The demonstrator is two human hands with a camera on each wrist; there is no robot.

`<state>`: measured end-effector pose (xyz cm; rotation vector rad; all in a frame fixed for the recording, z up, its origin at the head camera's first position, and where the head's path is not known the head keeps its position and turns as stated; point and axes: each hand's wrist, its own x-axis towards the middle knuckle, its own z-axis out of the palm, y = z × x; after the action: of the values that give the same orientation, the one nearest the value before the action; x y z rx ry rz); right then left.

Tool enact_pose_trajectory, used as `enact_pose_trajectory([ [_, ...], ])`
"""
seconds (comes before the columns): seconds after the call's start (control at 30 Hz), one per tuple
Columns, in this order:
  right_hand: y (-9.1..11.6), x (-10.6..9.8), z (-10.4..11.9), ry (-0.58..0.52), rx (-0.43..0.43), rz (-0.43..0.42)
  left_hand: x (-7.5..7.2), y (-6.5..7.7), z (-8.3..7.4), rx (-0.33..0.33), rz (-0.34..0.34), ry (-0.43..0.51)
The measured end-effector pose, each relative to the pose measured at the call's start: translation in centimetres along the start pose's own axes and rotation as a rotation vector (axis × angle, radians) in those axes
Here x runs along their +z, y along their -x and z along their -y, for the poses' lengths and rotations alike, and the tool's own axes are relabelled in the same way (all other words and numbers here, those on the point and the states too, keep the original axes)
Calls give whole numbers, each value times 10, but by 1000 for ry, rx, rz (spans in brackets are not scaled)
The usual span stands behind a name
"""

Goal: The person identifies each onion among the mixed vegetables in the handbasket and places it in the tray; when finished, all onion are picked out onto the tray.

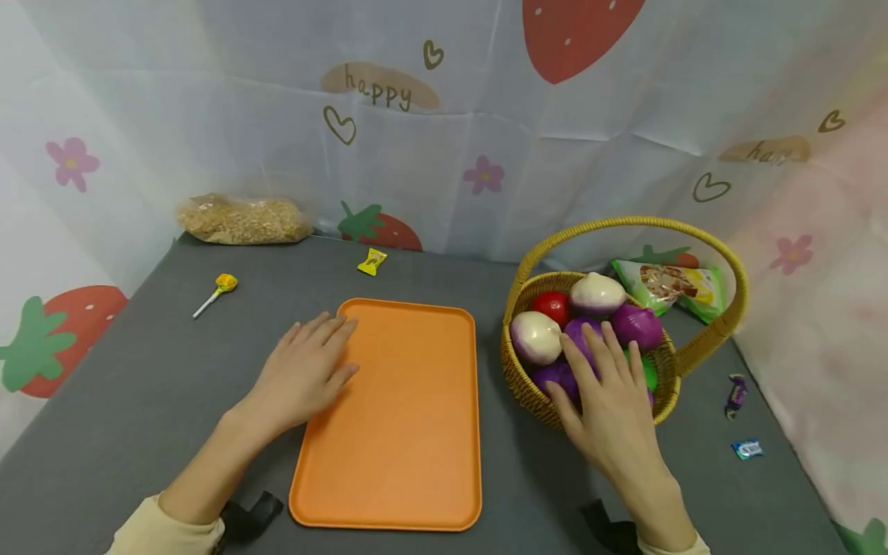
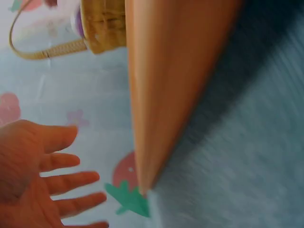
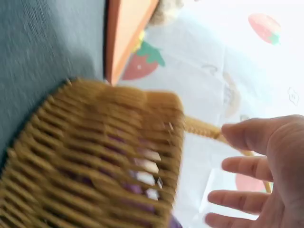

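Note:
My left hand point(image 1: 305, 374) hovers over the left edge of an orange tray point(image 1: 402, 432), fingers spread and holding nothing. My right hand point(image 1: 613, 401) reaches over the near side of a wicker basket point(image 1: 516, 370), its fingers spread above the contents. Inside the basket lie white-and-purple onions point(image 1: 536, 338), a purple onion point(image 1: 637, 327), a red round item point(image 1: 552, 307) and other purple pieces. Part of a green item point(image 1: 650, 375) shows beside my right fingers. In the right wrist view the fingers point(image 3: 247, 202) are extended beside the basket rim.
A lollipop point(image 1: 223, 284) and a yellow wrapped candy point(image 1: 372, 261) lie beyond the tray. A bag of grain-like pieces point(image 1: 243, 221) rests against the back cloth. Behind the basket's tall handle point(image 1: 738, 293) is a green snack packet point(image 1: 659, 285). Purple point(image 1: 736, 397) and blue candies point(image 1: 748, 449) lie right.

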<state>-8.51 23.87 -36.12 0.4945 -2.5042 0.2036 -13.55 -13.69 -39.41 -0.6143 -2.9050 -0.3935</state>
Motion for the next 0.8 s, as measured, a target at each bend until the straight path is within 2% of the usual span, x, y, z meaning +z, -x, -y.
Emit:
enact_pose_trajectory([
  [0.13,1,-8,-6,17,50,-34,4,-2,17,-81,17,233],
  [0.27,2,-15,-12,64,129,8,9,-3,33,-186,25,362],
  [0.4,3,-23,-18,106,207,93,15,-5,47,-252,21,458],
  [0.53,5,-30,-21,109,274,236,23,-6,58,-315,66,572],
  [0.67,5,-34,-23,103,318,359,26,-6,63,-333,101,658],
  [0.8,5,-36,-26,108,339,409,29,-8,64,-311,92,666],
])
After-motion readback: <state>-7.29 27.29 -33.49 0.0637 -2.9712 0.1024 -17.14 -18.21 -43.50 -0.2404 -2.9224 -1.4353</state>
